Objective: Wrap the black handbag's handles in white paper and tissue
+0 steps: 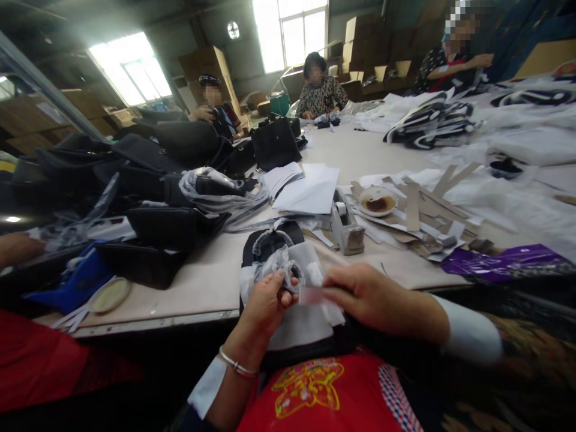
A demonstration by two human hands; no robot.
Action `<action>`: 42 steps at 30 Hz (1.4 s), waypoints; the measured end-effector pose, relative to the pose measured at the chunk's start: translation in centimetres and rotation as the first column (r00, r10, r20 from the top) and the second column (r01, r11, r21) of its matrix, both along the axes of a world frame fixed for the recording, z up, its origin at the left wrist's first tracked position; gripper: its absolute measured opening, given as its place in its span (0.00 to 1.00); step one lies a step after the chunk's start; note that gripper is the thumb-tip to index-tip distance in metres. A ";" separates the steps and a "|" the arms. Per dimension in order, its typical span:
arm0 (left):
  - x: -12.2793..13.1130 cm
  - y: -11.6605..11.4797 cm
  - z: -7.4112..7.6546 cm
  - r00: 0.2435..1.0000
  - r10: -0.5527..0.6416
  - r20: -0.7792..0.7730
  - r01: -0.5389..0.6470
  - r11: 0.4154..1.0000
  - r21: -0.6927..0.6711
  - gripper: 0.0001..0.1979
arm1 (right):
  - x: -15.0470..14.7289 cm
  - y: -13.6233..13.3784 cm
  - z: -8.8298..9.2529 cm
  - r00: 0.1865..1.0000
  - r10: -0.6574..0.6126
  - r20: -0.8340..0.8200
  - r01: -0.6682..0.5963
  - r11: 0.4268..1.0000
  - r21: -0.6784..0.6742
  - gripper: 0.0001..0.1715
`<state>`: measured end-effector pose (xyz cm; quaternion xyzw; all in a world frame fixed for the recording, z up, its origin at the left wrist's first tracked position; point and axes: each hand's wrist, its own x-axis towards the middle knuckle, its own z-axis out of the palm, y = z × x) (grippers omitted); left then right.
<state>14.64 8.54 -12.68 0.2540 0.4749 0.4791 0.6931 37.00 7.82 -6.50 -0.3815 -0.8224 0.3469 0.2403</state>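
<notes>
A black bag (248, 247) partly covered with white wrapping lies at the table's front edge, against the red apron. My left hand (269, 298) is closed on a plastic-wrapped strap (279, 264) that is looped over the bag. Just right of it, my right hand (355, 294) pinches a small pale flat strip (310, 295), blurred by motion. White translucent sheet material (292, 327) covers the bag's front below both hands.
Beyond the bag stand a tape dispenser (345, 225) and white paper sheets (308, 189). Black bags (153, 231) pile up at left, cardboard strips (413, 207) and a small dish (377, 202) at right. Another person's hand (18, 249) shows at far left; several people sit around the table.
</notes>
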 end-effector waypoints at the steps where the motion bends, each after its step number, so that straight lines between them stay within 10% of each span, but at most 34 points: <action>1: 0.0 0.0 0.0 1.000 -0.002 -0.004 0.002 1.000 -0.004 0.18 | 0.1 1.3 -0.6 0.993 -0.116 0.027 0.115 0.993 0.029 0.11; 10: 0.3 -0.4 -0.2 0.998 0.004 -0.061 -0.001 0.999 0.042 0.24 | -3.7 4.6 -1.7 0.842 -0.123 0.526 0.016 0.979 0.202 0.17; 16: 0.6 -0.5 -0.6 0.967 0.017 -0.253 0.020 0.990 0.140 0.22 | -5.9 6.1 -3.8 0.989 -0.111 0.097 0.128 0.975 -0.184 0.11; 22: 0.8 -0.6 -0.4 0.750 0.091 -0.655 0.132 0.950 0.283 0.15 | -5.8 6.6 -4.3 0.992 -0.114 -0.057 0.074 0.881 -0.467 0.13; 31: 2.1 -1.0 -1.3 0.614 0.349 -0.708 0.224 0.783 0.580 0.12 | -7.4 4.7 -4.9 0.802 -0.538 -0.259 0.026 0.465 -0.885 0.24; 42: 0.8 -1.9 -0.6 0.625 0.291 -0.724 0.213 0.829 0.517 0.06 | -9.5 3.8 -5.0 0.664 -0.652 -0.366 0.055 0.530 -0.846 0.23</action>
